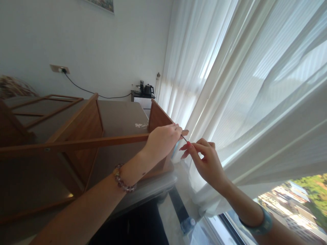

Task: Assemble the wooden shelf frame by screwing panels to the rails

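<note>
A wooden shelf unit lies on its side on a covered bed or table. Its long front rail runs to the right, where my left hand is wrapped round the rail near its end. Between the thumb and fingers of my right hand is a thin metal rod, which points at the rail end beside my left fingers. Both ends of the rod are hidden, so I cannot tell whether it sits in a screw or hole. The other fingers of my right hand are partly spread.
White curtains hang close on the right, by a window. A black kettle stands on a small cabinet at the back. A cord runs from there to a wall socket. On the floor below is a plastic bottle.
</note>
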Demonstrator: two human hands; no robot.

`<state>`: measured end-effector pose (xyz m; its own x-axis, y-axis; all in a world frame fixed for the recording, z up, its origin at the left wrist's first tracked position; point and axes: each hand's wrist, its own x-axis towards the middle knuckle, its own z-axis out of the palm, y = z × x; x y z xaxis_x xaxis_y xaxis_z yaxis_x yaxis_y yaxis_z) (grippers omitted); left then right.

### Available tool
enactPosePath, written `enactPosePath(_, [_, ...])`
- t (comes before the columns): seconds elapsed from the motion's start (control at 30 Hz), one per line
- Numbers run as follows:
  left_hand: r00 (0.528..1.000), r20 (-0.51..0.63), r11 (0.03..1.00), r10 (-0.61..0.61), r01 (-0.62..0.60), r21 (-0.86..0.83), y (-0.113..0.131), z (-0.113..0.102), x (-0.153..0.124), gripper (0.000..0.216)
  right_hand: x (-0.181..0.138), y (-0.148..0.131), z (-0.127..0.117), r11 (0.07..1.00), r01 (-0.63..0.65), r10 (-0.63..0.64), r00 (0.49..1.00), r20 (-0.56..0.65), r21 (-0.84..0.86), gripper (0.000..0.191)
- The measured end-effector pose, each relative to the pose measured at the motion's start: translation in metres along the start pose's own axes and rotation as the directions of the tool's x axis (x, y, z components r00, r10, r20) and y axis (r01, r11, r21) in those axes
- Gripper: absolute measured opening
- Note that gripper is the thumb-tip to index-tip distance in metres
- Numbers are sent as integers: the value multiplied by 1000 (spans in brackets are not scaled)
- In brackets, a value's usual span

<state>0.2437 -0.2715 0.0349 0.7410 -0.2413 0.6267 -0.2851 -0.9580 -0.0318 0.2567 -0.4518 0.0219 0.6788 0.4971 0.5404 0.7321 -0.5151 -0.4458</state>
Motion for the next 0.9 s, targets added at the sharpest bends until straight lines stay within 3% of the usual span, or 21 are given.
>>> enactPosePath(0.2, [1000, -16, 1000, -3, 3, 11, 0, 0, 0, 18, -1, -5, 12, 964, -85, 102, 993, -58, 250, 45])
enactPosePath(0.27, [1000, -25, 1000, -7, 7, 5, 0, 1, 0, 17, -1, -5, 14, 968, -82, 102, 992, -71, 239, 45])
enactPosePath(0.33, [999, -33, 1000, -6, 6, -3, 0, 1, 0, 15, -1, -1, 12, 994, -23, 31, 996, -78, 105, 45])
enactPosePath(0.4, [999, -39, 1000, -7, 7, -1, 1, 1, 0, 13, 0, 4, 5, 984, 95, -109, 990, -86, -153, 41])
enactPosePath(0.47, [999, -41, 1000, -10, 11, 8, 1, 1, -1, 14, 2, 9, -3, 871, 217, -281, 956, -85, -440, 36])
enactPosePath(0.53, [999, -47, 1000, -10, 10, 10, 2, 0, -1, 15, 4, 10, -10, 695, 289, -431, 900, -60, -658, 36])
enactPosePath(0.6, [999, -46, 1000, -6, 7, 11, 2, 0, -1, 15, 7, 8, -13, 562, 333, -519, 855, -8, -757, 41])
enactPosePath(0.67, [999, -43, 1000, -10, 11, 24, 2, 0, -1, 15, 9, 4, -11, 521, 366, -544, 838, 31, -771, 44])
enactPosePath(0.73, [999, -42, 999, -13, 14, 42, 2, 0, -1, 15, 10, 2, -7, 585, 368, -507, 861, 28, -723, 47])
enactPosePath(0.9, [1000, -29, 999, -10, 11, 42, 2, -1, -1, 14, 8, 4, 5, 844, 262, -298, 954, -3, -468, 51])
